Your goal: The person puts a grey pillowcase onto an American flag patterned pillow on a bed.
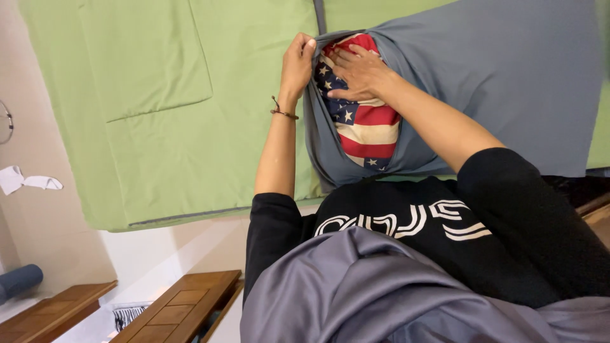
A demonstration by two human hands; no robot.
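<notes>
Left hand [297, 63] pinches grey pillowcase [483, 95] rim at 12 o'clock, holding mouth open; right hand [359, 73], fingers spread flat, presses flag-print pillow [365, 124] inward.

Left hand [297, 63] pinched shut, right hand [359, 73] flat.

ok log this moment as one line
left hand: grips grey pillowcase opening edge | right hand: flat on stars-and-stripes pillow, partly inside case | surface: green sheet
</notes>
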